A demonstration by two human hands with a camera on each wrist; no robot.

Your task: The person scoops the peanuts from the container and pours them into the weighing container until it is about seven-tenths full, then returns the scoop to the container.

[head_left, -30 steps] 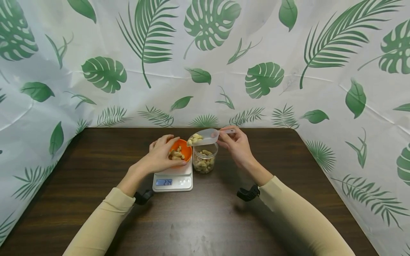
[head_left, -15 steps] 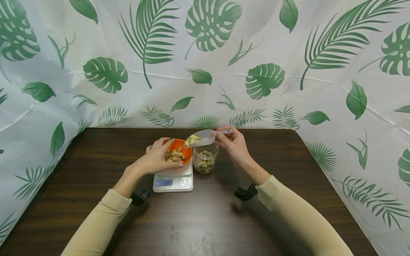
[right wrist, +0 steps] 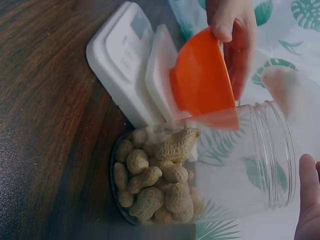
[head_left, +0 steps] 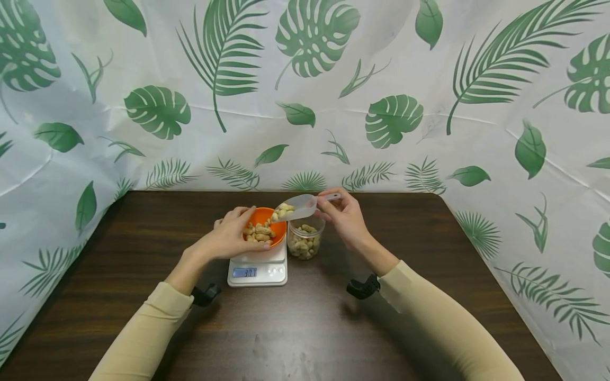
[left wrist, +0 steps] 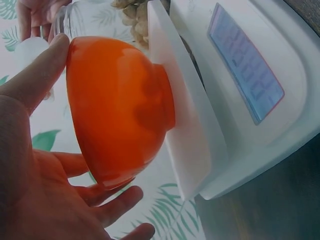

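Note:
My left hand (head_left: pixel 221 238) holds an orange bowl (head_left: pixel 281 231) by its rim, thumb on the near side and fingers round the far side. The bowl rests on the platform of a white kitchen scale (head_left: pixel 274 272) and contains several unshelled peanuts (head_left: pixel 259 233). Between thumb and fingers, my right hand (head_left: pixel 347 218) pinches the handle of a translucent scoop (head_left: pixel 304 205). Pale peanuts lie at the scoop's front end, which overlaps the bowl's right rim. Under the scoop stands a clear jar (right wrist: pixel 240 175), partly filled with peanuts. The left wrist view shows the bowl (left wrist: pixel 117 110) from its side.
The jar stands close against the scale's right side. The scale's lit display (head_left: pixel 245 272) reads about 30.7. All stands on a dark wooden table (head_left: pixel 305 328), with a leaf-patterned sheet (head_left: pixel 305 143) behind it.
The scoop has moved left and slightly down, its tip now over the bowl's right side. My left hand has shifted a little left. The scale's reading has risen from about 27.4 to 30.7.

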